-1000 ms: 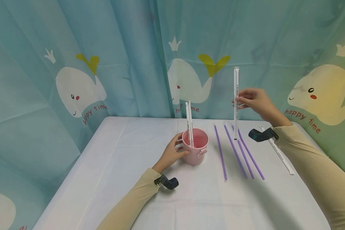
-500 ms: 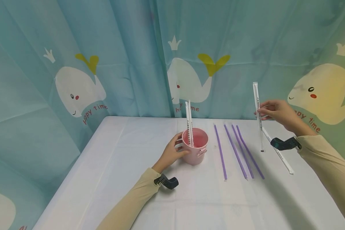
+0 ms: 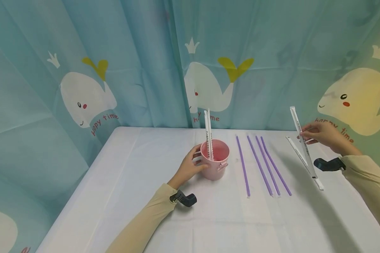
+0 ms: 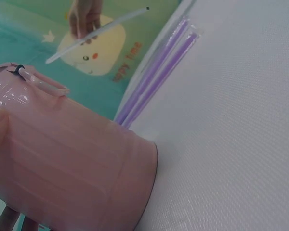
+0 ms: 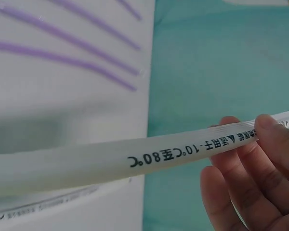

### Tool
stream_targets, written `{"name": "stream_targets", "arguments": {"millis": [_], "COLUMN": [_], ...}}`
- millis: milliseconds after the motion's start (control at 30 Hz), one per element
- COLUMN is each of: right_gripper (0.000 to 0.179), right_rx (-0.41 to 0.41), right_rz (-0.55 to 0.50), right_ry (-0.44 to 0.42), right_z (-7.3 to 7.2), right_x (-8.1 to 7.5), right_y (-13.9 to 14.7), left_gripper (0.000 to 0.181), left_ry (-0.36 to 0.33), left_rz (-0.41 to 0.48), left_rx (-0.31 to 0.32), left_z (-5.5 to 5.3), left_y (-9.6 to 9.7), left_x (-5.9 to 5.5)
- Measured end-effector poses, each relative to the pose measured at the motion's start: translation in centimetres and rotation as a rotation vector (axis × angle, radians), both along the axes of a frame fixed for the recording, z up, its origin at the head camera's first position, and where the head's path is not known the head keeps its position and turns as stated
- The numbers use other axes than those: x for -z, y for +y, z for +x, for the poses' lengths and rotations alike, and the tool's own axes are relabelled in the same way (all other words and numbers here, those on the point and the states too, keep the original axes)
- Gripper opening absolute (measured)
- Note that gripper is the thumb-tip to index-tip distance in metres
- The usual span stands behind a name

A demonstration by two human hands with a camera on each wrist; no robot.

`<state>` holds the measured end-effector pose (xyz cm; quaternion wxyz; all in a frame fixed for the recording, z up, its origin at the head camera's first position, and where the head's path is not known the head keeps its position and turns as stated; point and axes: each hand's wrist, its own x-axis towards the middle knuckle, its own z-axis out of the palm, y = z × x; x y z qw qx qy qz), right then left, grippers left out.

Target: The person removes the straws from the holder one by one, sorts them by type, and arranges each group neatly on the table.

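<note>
Surface [image 3: 145, 211]: white-covered, carrying everything listed except the lifted straw.
Left hand [image 3: 188, 166]: grip curled partway round the bucket at its 9 o'clock side.
Pink bucket [image 3: 211, 171]: upright, hinged clip at 4 o'clock.
Bucket contents: two white straws [image 3: 207, 135], wrapped, near upright, towards 10 o'clock.
Purple straws [image 3: 242, 165]: four, lying at the bucket's 3 o'clock.
Lying white straw [image 3: 298, 154]: one, farther out at 3 o'clock.
Right hand [image 3: 324, 135]: grip narrowed to a pinch on the lifted straw.
Lifted straw [image 3: 305, 149]: white, printed, top towards 11 o'clock.
Curtain [image 3: 139, 70]: blue-green, whale prints, 12 o'clock.
</note>
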<state>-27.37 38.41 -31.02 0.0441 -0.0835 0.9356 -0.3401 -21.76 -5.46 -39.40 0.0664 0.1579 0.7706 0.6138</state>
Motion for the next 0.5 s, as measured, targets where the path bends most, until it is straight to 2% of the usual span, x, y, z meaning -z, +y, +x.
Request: {"name": "stream_targets", "arguments": {"millis": [300, 500], "right_gripper": [0.037, 0.039], "right_rx": [-0.002, 0.025], "right_rz": [0.033, 0.029], "right_ry": [-0.069, -0.116], "right_z": [-0.6, -0.9], "right_x": [2.2, 3.7], "right_y": [2.5, 4.1], "left_gripper": [0.074, 0.074], "left_ry": [-0.003, 0.006], "left_rz": [0.010, 0.025], "left_rx": [0.004, 0.018], "left_z": [-0.1, -0.3], "left_y": [0.0, 0.0], "left_x": [-0.1, -0.1]}}
